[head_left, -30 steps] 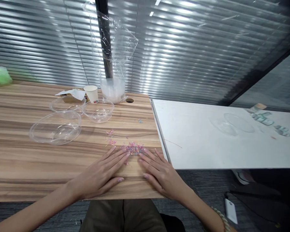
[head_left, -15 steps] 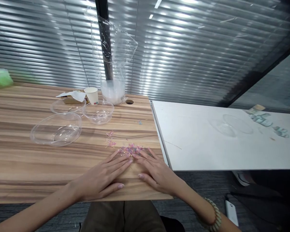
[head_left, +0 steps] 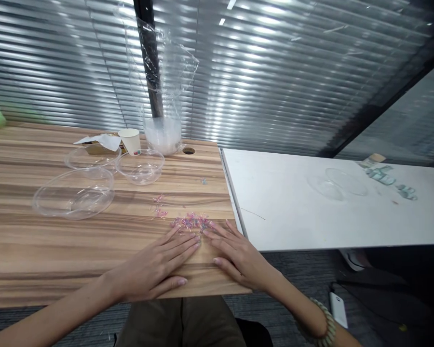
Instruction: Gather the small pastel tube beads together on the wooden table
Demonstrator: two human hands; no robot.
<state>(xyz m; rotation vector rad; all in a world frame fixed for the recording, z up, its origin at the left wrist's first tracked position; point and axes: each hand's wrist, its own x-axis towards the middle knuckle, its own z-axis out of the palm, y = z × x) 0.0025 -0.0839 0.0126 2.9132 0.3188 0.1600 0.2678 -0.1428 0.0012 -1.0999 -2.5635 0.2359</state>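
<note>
A small heap of tiny pink and pale-coloured pieces (head_left: 192,222) lies on the wooden table (head_left: 39,241) near its right edge. My left hand (head_left: 155,267) rests flat on the wood, fingers spread, its fingertips at the heap's near edge. My right hand (head_left: 237,255) lies flat beside it, fingers apart, tips touching the heap from the right. Neither hand holds anything. A few stray pink pieces (head_left: 159,206) lie a little to the left of the heap.
Three clear plastic bowls (head_left: 74,193) (head_left: 140,165) (head_left: 90,155) stand on the left, with a paper cup (head_left: 129,140) and a clear bag of white stuff (head_left: 162,130) behind. A white table (head_left: 311,212) adjoins on the right. A phone (head_left: 337,308) lies on the floor.
Both hands have drawn closer together behind the heap, and the scattered pieces sit a bit tighter. The view has shifted slightly to the right.
</note>
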